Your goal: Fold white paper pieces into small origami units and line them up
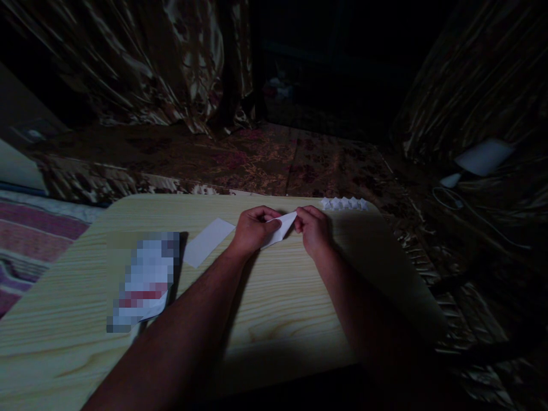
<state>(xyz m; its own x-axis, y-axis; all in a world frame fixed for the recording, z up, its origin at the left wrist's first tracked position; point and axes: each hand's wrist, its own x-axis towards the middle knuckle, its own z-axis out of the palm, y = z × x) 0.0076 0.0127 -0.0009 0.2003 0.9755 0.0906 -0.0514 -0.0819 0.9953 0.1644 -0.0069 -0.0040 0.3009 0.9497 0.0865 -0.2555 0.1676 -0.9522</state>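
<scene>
Dim room, pale wood-grain table (286, 319), folded white paper (280, 229) in both hands

Room: low light, deep shadow at the back. Shiny, patterned curtains (197, 63) hang in folds at the upper left; a darker curtain (458, 74) hangs at the right. Between them, beyond the table, runs a ledge covered in dark floral cloth (244, 157). At the right, a lamp (486, 155) with a pale shade shows tilted in view, a looped white cord (447, 200) near it. At the left edge: striped bedding (32, 234) in pink, purple and white.

Surface: rounded far corners, grain running roughly crosswise, shaded on the right. A row of small white paper stars (345, 204) sits along the far edge, toward the right corner. On the left lies a flat white sheet (209, 242); just beside it, a pixelated packet (145, 274), contents unreadable.

Grip: the folded paper is near the far edge, mid-table, angled up to the right. My left hand (254, 231) grasps its left part, thumb on top. My right hand (314, 229) pinches its pointed right corner between thumb and fingertips, other fingers curled.
</scene>
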